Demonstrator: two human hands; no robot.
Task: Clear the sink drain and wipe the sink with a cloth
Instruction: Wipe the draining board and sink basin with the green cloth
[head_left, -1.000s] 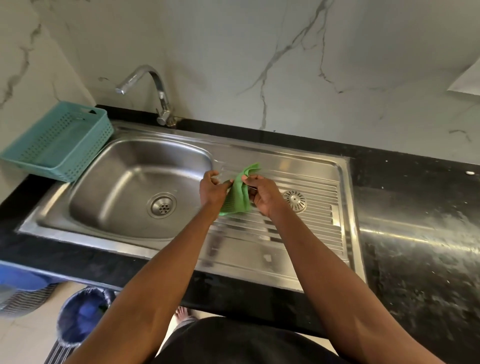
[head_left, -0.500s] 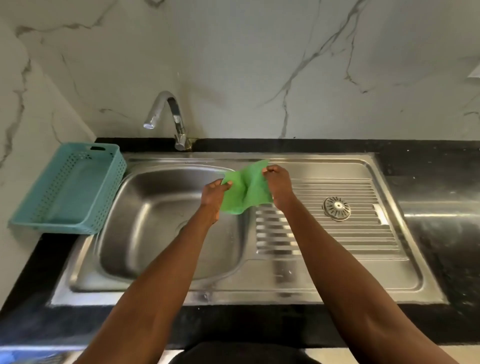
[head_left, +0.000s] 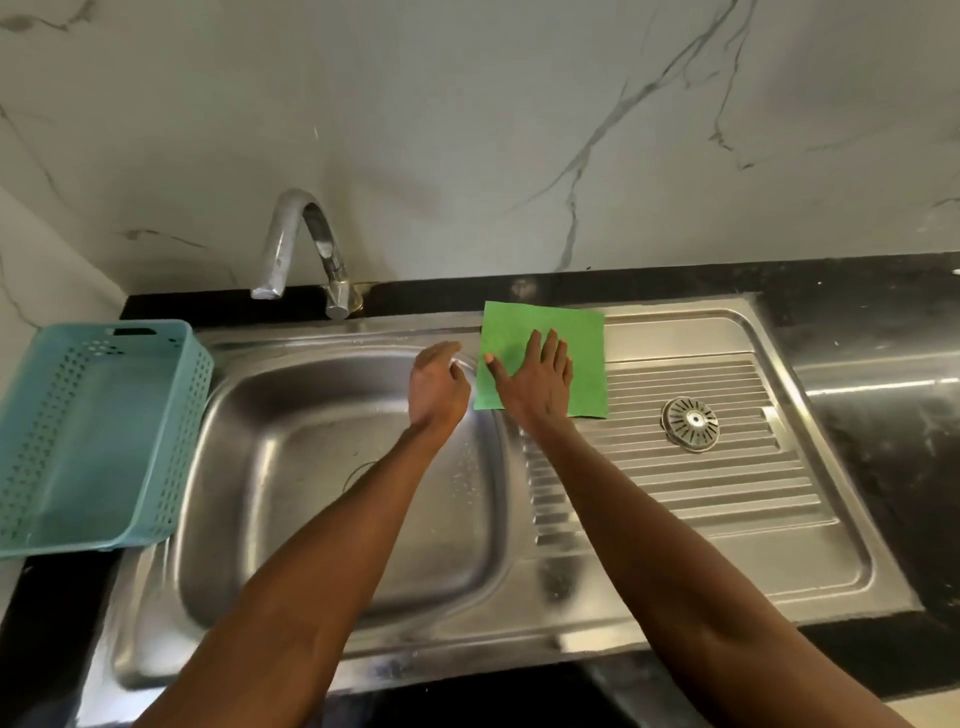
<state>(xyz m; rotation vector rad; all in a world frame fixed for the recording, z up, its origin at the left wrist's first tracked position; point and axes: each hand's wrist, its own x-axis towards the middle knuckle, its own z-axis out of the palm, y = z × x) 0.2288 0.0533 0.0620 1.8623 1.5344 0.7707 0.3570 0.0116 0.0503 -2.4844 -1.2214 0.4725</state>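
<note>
The right hand (head_left: 535, 382) presses flat, fingers spread, on the square green cloth (head_left: 584, 353) lying on the stainless steel sink (head_left: 675, 561) drainboard. The left hand (head_left: 436, 387) hovers beside it, fingers loose, holding nothing. No readable writing shows.

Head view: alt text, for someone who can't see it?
A right hand presses a green cloth flat on a steel sink's drainboard while the left hand hovers open over the basin. A loose drain strainer lies on the ribs; a teal basket stands left.
</note>
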